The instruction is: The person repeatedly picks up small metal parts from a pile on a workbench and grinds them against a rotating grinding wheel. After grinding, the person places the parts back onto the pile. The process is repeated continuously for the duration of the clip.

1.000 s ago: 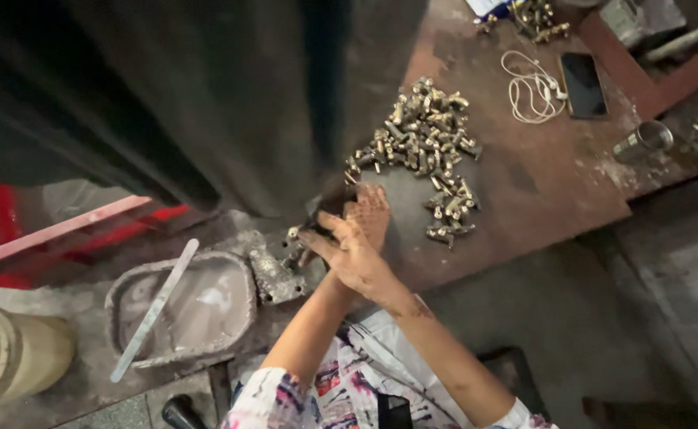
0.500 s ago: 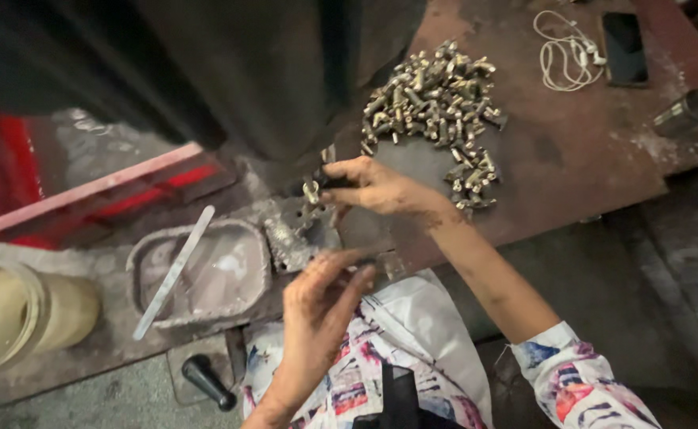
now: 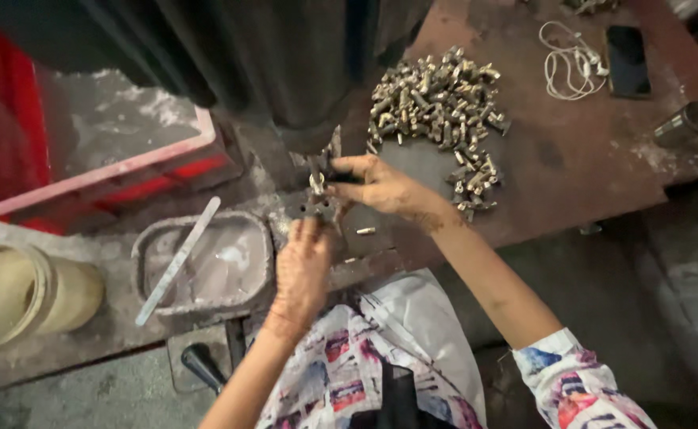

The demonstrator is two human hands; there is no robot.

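Two hands meet at the press fixture [image 3: 317, 208]: your right hand [image 3: 380, 187] pinches a small brass fitting [image 3: 315, 183] upright there, your left hand [image 3: 305, 266] rests fingertips on its edge, steadying.

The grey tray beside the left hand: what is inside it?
In the tray lies pale, whitish residue, and a flat metal strip rests slantwise across it, one end over the rim. Anything beneath the residue is covered.

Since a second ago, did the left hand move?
Yes. The left hand came apart from the right hand, toward the grey tray.
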